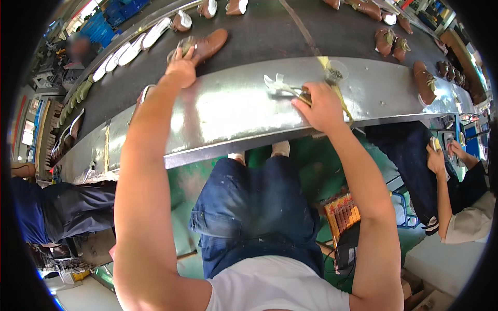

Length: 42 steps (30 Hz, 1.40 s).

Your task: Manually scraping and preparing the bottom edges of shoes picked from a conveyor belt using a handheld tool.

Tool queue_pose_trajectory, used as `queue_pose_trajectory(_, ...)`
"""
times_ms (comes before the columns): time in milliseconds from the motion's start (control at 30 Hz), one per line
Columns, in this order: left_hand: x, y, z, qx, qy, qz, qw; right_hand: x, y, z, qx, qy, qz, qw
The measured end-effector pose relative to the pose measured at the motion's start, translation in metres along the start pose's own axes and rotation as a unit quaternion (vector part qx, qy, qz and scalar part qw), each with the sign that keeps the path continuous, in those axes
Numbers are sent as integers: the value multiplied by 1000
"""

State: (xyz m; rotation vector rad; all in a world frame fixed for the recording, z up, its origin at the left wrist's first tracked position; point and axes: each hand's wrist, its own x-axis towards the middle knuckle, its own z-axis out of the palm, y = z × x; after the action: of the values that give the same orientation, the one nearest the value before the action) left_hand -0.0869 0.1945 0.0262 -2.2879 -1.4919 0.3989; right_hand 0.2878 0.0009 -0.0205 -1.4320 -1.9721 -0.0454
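A brown leather shoe (213,44) lies on the dark belt, toe toward the far right. My left hand (181,67) grips its heel end, fingers bent over the opening. On the metal ledge, my right hand (325,108) is closed around the handles of metal pliers (289,88), whose jaws point left. Part of the handles is hidden under my fingers. Just beyond that hand stands a small clear cup (336,71) holding tiny dark pieces. A yellow strip (342,98) runs across the ledge beside my right hand.
The dark belt (259,39) carries several brown shoes and white insoles (129,52) at left. Another brown shoe (424,83) sits on the ledge (233,98) at right. Co-workers are on both sides; a hand (436,158) at right holds something. An orange-brown slatted item (342,215) stands below.
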Motion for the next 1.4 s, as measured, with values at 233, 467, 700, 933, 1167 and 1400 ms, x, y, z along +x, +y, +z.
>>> queue_pose_trajectory(233,-97,-36,-49,-64,7,-273,960,5,-1,-8,7,-6,29,1000)
queue_pose_trajectory(467,-160,-107,-8,-748,-103,-239,610,1,0,-4,-14,4,23,1000)
queue_pose_trajectory(700,-296,100,-20,-926,42,-135,349,-3,-4,-7,-123,11,-36,992)
queue_pose_trajectory(933,-342,223,27,-902,9,-76,426,-114,-123,-61,309,-361,187,860)
queue_pose_trajectory(1167,-336,217,25,-917,-28,-32,397,-191,-158,-36,454,-492,305,678)
queue_pose_trajectory(1400,-335,214,33,-813,20,-27,581,-158,-153,-26,510,-540,314,591)
